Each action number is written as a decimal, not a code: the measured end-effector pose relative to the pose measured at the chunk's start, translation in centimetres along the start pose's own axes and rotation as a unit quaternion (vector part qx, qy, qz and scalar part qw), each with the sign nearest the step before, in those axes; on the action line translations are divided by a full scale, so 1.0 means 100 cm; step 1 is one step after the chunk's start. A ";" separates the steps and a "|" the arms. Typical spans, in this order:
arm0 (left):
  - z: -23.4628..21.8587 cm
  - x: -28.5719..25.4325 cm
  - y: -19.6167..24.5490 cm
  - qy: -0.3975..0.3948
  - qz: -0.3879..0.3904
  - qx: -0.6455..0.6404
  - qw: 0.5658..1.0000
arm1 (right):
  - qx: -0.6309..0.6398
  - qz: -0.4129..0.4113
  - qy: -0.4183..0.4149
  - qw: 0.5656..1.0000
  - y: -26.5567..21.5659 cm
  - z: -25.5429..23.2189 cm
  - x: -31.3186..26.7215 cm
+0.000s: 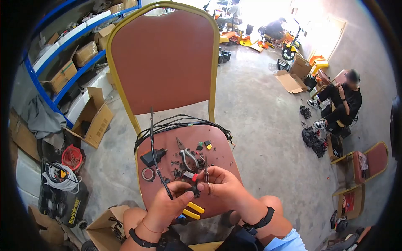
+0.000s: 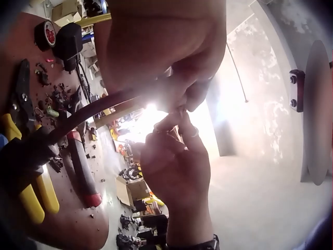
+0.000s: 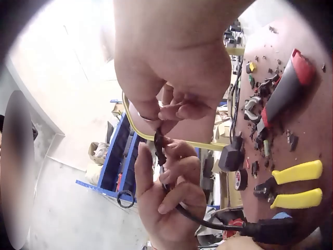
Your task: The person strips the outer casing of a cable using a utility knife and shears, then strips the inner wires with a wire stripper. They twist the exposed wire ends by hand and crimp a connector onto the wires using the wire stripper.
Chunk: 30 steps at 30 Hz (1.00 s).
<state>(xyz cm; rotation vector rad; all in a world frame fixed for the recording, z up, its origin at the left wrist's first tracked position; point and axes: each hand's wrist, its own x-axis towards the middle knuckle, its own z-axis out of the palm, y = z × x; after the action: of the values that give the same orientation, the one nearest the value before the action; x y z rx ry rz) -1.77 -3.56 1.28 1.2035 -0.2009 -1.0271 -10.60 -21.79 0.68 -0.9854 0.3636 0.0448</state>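
The left hand [image 1: 167,203] [image 3: 169,203] holds a black cable [image 1: 155,146] [image 3: 203,223], its fingers curled round it. At the cable's end, a small dark piece [image 3: 159,148] stands between both hands' fingertips. The right hand [image 1: 226,188] [image 2: 177,166] pinches at that end with thumb and fingers; thin wire-like strands [image 1: 206,173] show by its fingertips in the head view. Below the hands lie yellow-handled cutters [image 1: 194,209] [image 3: 299,185]. Beyond them on the red seat [image 1: 217,157] are grey-jawed pliers [image 1: 188,158] with red-and-black handles [image 3: 286,86].
A black adapter-like block [image 1: 153,157], a tape roll [image 1: 148,174] and dark scraps lie on the seat. Bundled black cables [image 1: 184,121] run along its back edge, before the backrest [image 1: 163,62]. Shelves [image 1: 71,75] stand left; a seated person [image 1: 345,100] is at right.
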 end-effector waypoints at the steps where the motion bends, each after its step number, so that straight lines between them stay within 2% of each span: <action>1: -0.003 0.001 -0.002 0.011 -0.009 0.004 1.000 | -0.008 0.001 -0.004 1.000 0.000 0.001 0.002; 7: -0.010 0.004 0.003 0.033 -0.015 -0.019 0.999 | -0.018 0.014 -0.011 1.000 -0.004 0.003 0.015; 12: -0.014 0.014 0.002 0.110 0.047 -0.059 0.991 | 0.037 0.034 0.027 0.998 -0.003 -0.006 0.025; 13: -0.016 0.013 0.001 0.138 0.054 -0.066 0.987 | -0.022 0.022 0.022 0.999 0.001 -0.011 0.031; 16: -0.020 0.015 0.003 0.114 0.068 -0.094 0.987 | -0.144 -0.007 -0.022 0.989 0.011 -0.007 0.027; 17: -0.025 0.014 0.001 0.084 0.057 -0.104 0.989 | -0.187 -0.026 -0.031 0.982 0.011 -0.007 0.025; 20: -0.019 0.011 0.005 0.076 0.026 -0.069 0.994 | -0.288 -0.020 -0.057 0.956 0.022 -0.002 0.019; 24: -0.018 0.009 0.003 0.076 0.068 -0.036 0.994 | -0.312 -0.018 -0.084 0.946 0.024 0.003 0.014; 27: -0.017 0.005 0.004 0.085 0.074 -0.021 0.993 | -0.253 0.009 -0.093 0.963 0.023 0.007 0.013; 30: -0.018 0.004 0.005 0.082 0.078 -0.012 0.993 | -0.257 -0.004 -0.110 0.960 0.019 0.008 0.012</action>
<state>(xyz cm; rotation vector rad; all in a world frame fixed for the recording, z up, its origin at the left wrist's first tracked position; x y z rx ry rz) -0.20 -2.65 0.84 1.2240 -0.1508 -0.7883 -9.61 -20.20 -0.83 -1.4814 0.1409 0.2492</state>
